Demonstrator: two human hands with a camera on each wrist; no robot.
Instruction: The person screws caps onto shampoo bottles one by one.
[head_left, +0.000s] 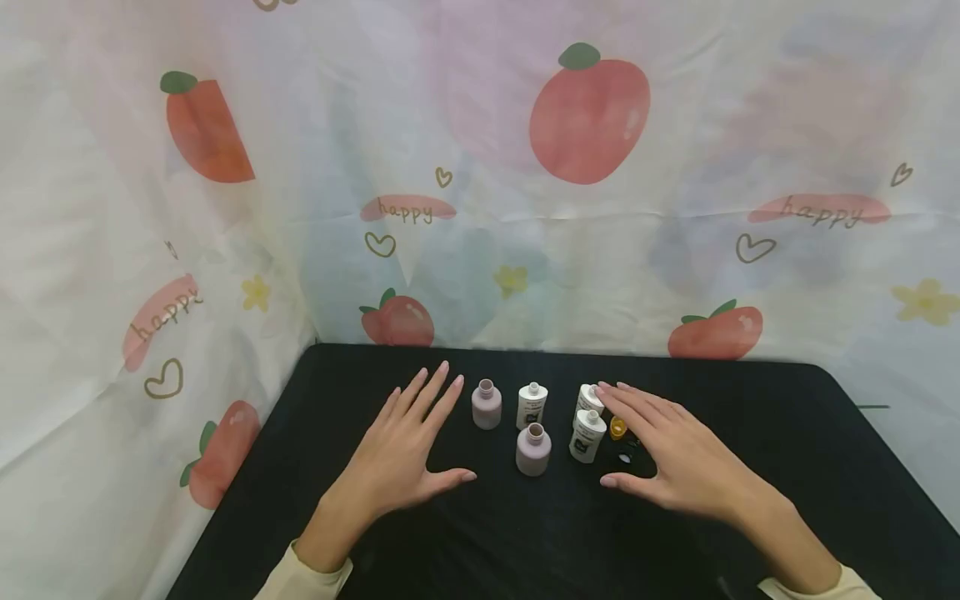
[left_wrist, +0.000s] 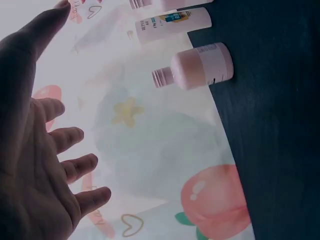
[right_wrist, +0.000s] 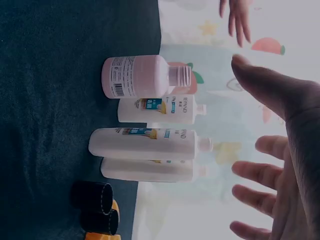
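Observation:
Two pink bottles with bare necks stand upright, one (head_left: 487, 408) near the left fingertips and one (head_left: 533, 454) farther forward in the middle. Three white bottles are beside them: one (head_left: 532, 406) behind the front pink bottle, and a pair, front (head_left: 587, 438) and rear (head_left: 589, 400), by the right hand. My left hand (head_left: 401, 458) hovers left of the bottles, fingers spread, holding nothing. On the other side my right hand (head_left: 686, 458) is raised with straight fingers and an empty palm. Black caps (right_wrist: 92, 197) and orange caps (right_wrist: 102, 236) lie beside the white pair, partly hidden in the head view.
The bottles stand on a black-covered table (head_left: 480, 542) with rounded far corners. A pale curtain (head_left: 480, 108) printed with fruit, hearts and flowers hangs behind the table and along its left side.

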